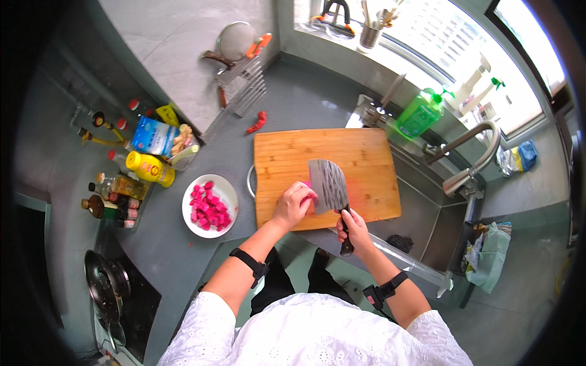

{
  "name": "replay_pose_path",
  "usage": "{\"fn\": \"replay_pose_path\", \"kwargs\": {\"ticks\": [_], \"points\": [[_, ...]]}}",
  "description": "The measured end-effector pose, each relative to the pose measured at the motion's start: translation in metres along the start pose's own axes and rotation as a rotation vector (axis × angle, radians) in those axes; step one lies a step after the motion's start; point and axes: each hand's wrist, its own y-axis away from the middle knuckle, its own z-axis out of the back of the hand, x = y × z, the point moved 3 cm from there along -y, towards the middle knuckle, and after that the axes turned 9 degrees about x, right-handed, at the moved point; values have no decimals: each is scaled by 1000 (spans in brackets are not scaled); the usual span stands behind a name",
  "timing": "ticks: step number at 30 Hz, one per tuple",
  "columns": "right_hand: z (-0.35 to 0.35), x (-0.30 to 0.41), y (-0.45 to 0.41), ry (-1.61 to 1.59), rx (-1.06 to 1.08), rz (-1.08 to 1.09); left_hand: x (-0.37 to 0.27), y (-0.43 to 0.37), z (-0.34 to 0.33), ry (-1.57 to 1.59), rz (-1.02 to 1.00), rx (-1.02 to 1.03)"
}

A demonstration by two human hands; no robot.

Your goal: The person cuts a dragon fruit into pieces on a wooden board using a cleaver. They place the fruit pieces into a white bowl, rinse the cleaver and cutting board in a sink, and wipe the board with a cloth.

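Note:
A bamboo cutting board lies on the grey counter, its right part over the sink. My right hand grips the black handle of a cleaver, whose broad patterned blade is over the middle of the board. Just left of the blade, my left hand has its fingers bent on a small bright pink piece of food, mostly hidden by the fingers and the blade. To the left of the board stands a white bowl holding bright pink cubes.
A red chili-like item lies behind the board. Sauce bottles and a blue packet stand at the left, above a wok on the stove. The sink, its faucet and a green soap bottle are at the right.

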Motion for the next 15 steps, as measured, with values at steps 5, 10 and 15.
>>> {"fn": "replay_pose_path", "kwargs": {"ticks": [5,10,15], "points": [[68,1,19,193,-199,88,-1,-15,-29,-160,-9,49],[80,-5,16,236,-174,87,8,5,-19,-318,97,-108],[48,-30,-16,241,-47,99,26,36,-14,-369,149,-204]]}}
